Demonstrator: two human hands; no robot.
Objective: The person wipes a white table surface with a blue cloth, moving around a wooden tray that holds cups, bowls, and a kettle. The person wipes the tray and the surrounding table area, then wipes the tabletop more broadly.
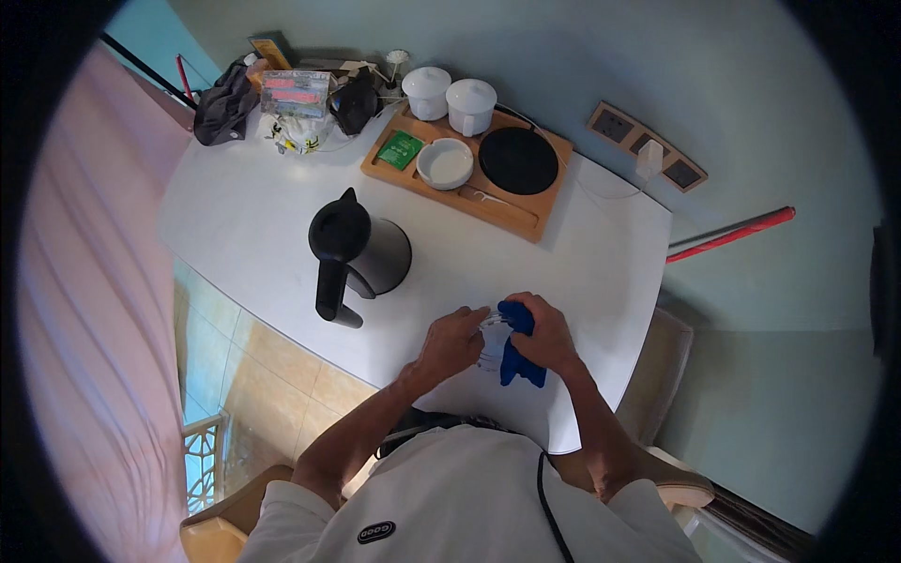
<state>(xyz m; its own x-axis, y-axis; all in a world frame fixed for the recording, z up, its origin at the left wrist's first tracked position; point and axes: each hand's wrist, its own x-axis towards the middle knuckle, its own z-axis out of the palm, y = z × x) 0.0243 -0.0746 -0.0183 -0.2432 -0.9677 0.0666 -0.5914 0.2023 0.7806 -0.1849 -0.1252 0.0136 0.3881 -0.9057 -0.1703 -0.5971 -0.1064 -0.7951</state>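
My left hand [454,339] grips the left side of a clear, see-through container [490,346] low over the white table's near part. Bunched in my right hand [547,331] is a blue cloth [522,362], pressed to the right side of the same container; its lower end hangs free below my fingers. The container's exact kind cannot be told, as my hands and the cloth cover much of it. A grey electric kettle [383,257] with a black lid and handle stands upright to the left, beyond my left hand.
Across the white table [246,232], a wooden tray [450,195] holds two lidded white cups [471,105], a white ashtray [445,163], a green packet [400,149] and a black kettle base [518,160]. Bags and a dark cap [225,105] lie at the back left. Sockets [647,144] are on the wall.
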